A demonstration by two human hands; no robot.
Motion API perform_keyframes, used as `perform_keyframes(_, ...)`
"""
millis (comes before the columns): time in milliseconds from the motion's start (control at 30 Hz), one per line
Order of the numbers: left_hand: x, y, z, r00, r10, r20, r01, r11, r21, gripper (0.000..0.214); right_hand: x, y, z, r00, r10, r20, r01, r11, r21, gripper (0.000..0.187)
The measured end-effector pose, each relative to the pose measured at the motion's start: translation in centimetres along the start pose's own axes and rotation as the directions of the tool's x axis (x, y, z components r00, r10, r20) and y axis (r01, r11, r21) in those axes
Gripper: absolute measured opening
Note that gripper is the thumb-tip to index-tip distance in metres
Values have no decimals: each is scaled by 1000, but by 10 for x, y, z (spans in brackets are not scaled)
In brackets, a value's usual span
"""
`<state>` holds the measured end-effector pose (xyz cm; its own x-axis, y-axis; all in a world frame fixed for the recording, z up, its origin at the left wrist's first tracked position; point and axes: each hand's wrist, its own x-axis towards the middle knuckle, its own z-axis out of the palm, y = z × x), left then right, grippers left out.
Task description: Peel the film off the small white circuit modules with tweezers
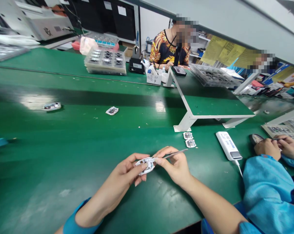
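My left hand [122,177] pinches a small white plastic electronic module [145,164] between thumb and fingers. My right hand [173,165] holds slim metal tweezers [175,154], their tips touching the module from the right. Two similar small modules [188,136] [190,143] lie on the green workbench [64,169] ahead of my right hand. Two more white modules [112,110] [51,106] rest farther up the bench. The module's inner parts are partly hidden by my fingers.
A co-worker's hands [274,147] in blue sleeves work at the right, near a white corded device [228,145]. A white-legged green shelf [210,104] stands on the bench. Trays of parts [105,61] and another person [170,48] are beyond it.
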<state>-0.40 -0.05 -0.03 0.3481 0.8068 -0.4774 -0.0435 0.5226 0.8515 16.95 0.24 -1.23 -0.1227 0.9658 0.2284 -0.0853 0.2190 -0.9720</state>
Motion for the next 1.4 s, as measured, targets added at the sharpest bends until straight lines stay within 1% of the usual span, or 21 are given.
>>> perform_keyframes(100,1,-2,0,998,55,-32,-50,990,133,56,1,3,-1,993,111,-50,-109,993,33,13)
perform_keyframes(167,1,-3,0,996,79,-43,-68,974,214,58,1,5,-1,986,157,-58,-155,987,32,15)
perform_keyframes(267,0,-2,2,994,101,-49,-83,957,279,54,2,8,-2,982,184,-51,-181,982,44,16)
perform_keyframes(400,-2,1,5,993,100,-62,-77,952,298,53,3,8,-2,978,205,-47,-203,978,47,16)
perform_keyframes(733,-4,3,5,994,92,-54,-70,946,315,54,4,6,-2,979,198,-49,-197,980,20,17)
perform_keyframes(1033,-5,1,4,995,99,-22,-88,949,303,56,3,6,-1,980,190,-53,-183,976,122,13)
perform_keyframes(1400,-4,0,4,995,99,-32,-88,961,263,58,0,6,-2,995,86,-49,-85,996,23,9)
